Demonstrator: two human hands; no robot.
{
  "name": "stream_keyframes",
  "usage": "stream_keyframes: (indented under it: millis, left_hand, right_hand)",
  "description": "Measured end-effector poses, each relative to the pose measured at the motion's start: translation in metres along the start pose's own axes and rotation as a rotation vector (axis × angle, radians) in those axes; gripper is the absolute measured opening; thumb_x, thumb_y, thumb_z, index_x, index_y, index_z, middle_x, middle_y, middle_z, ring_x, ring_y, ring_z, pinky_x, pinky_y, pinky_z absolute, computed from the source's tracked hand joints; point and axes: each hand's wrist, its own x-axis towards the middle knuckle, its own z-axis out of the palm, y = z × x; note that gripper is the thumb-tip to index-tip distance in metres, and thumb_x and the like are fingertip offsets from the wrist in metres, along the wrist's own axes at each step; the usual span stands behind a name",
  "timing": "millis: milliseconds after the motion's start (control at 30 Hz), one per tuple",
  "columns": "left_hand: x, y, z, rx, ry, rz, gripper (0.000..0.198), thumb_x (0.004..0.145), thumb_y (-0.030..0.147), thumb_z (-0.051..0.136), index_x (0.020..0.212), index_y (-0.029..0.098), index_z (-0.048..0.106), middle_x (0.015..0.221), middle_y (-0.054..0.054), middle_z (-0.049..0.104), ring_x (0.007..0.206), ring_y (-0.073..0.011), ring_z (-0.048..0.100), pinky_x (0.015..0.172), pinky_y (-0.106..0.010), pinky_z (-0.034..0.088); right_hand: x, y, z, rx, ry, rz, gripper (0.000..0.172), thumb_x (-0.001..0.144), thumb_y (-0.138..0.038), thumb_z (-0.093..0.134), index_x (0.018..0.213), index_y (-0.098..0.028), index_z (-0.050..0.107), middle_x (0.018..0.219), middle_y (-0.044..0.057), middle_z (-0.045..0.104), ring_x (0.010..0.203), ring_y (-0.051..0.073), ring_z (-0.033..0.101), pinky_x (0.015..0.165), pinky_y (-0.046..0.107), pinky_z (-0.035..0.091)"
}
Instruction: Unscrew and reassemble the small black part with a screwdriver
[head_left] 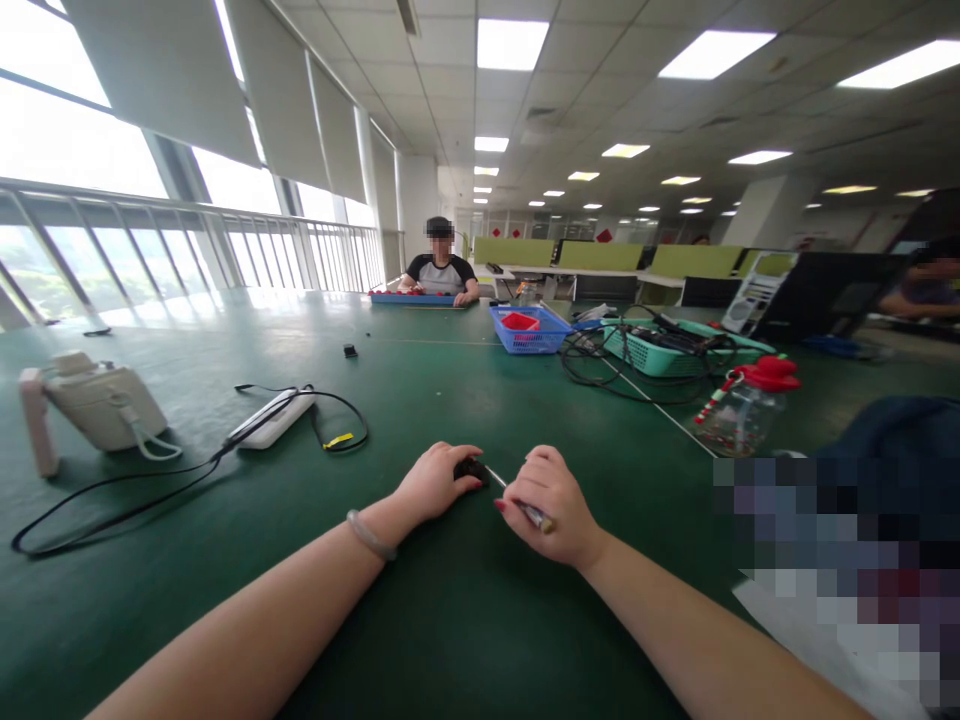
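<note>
My left hand (437, 480) is closed on a small black part (471, 469), its thumb and fingers pinching the sides. What kind of part it is, I cannot make out. In my right hand (551, 505) is a screwdriver (535, 516), fingers wrapped round its handle. The metal shaft points left and its tip meets or nearly meets the black part. Both hands are low over the green table (420, 400), near its middle.
At left lie a white power bank (274, 418) with a black cable and a beige case (105, 405). Farther back are a blue basket (531, 332), a teal basket (652, 350) of cables and a red-lidded bottle (742, 415). A person (441, 270) sits at the far end.
</note>
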Motion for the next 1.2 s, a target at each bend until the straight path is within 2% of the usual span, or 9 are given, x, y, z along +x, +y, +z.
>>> stream_keyframes:
  millis: [133,233,367,1200]
  left_hand:
    - [0.0,-0.001,0.002,-0.001,0.008,-0.014,0.039,0.078,0.036,0.064,0.116,0.029,0.064,0.104,-0.005,0.069,0.104,-0.024,0.058,0.094,-0.037,0.045]
    - [0.0,0.0,0.002,-0.005,-0.003,-0.01,0.037,0.079,0.036,0.063,0.115,0.029,0.065,0.105,-0.004,0.069,0.106,-0.0237,0.058,0.096,-0.036,0.045]
    - [0.0,-0.001,0.001,-0.018,-0.013,-0.005,0.038,0.079,0.037,0.062,0.116,0.028,0.065,0.105,-0.004,0.069,0.105,-0.0232,0.058,0.096,-0.035,0.045]
    - [-0.001,-0.003,0.001,-0.02,-0.002,-0.002,0.044,0.075,0.034,0.067,0.119,0.029,0.063,0.108,-0.005,0.066,0.103,-0.0233,0.059,0.096,-0.036,0.046]
  right_hand:
    - [0.001,-0.009,0.002,-0.05,-0.071,-0.166,0.021,0.086,-0.029,0.056,0.068,-0.019,0.059,0.062,-0.001,0.052,0.065,0.014,0.044,0.083,0.037,0.037]
    - [0.003,-0.013,0.005,-0.111,-0.122,-0.223,0.024,0.087,-0.031,0.054,0.065,-0.02,0.059,0.06,-0.001,0.051,0.064,0.014,0.043,0.084,0.038,0.037]
    - [0.003,-0.014,0.006,-0.136,-0.174,-0.219,0.026,0.088,-0.03,0.052,0.066,-0.02,0.06,0.061,-0.001,0.053,0.065,0.015,0.045,0.086,0.039,0.037]
    - [0.004,-0.015,0.007,-0.211,-0.263,-0.199,0.023,0.089,-0.029,0.05,0.071,-0.021,0.062,0.066,0.001,0.058,0.068,0.015,0.049,0.093,0.042,0.036]
